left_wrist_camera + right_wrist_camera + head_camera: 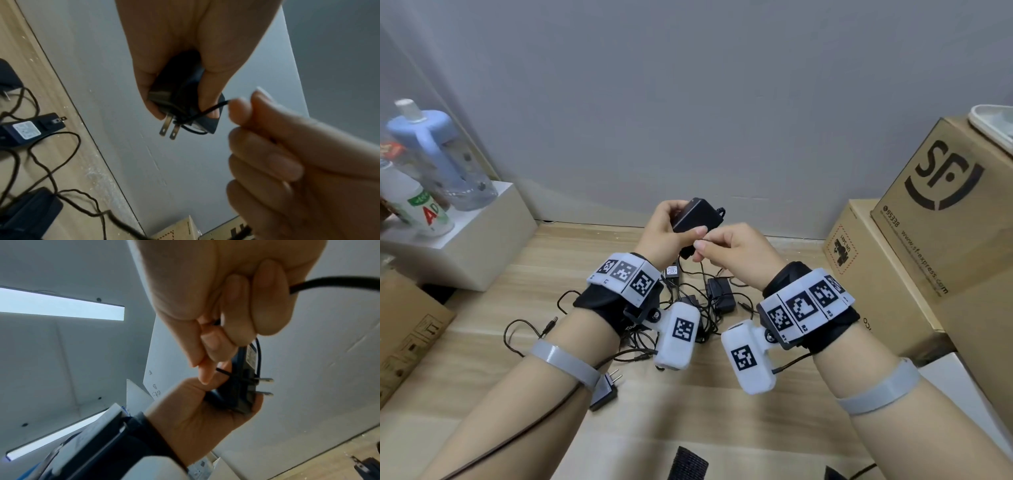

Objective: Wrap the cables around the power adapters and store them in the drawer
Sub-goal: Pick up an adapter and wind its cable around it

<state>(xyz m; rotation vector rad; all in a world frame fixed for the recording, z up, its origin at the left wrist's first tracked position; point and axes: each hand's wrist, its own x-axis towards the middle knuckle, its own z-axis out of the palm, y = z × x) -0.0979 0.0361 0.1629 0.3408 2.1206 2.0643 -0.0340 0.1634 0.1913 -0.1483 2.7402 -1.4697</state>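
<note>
A black power adapter point(697, 214) is held up in the air above the wooden floor point(722, 404), its long axis running away from the person toward the wall, its two flat metal prongs point(169, 129) pointing down at the near end. The left hand point(666, 226) grips it around the body, thumb along one side and fingers curled over the other. The right hand point(729, 248) is beside it, fingers curled, thumb and forefinger pinching the thin black cable point(207, 110) right at the prongs, where loops of it already lie around the adapter. Both forearms are raised and converge in front of the chest. Below the hands, more adapters point(719, 294) lie on the floor in a tangle of loose cords point(688, 308). Cardboard boxes point(941, 212) stand stacked at the right; bottles point(434, 154) stand on a white block point(482, 240) at the left.
</note>
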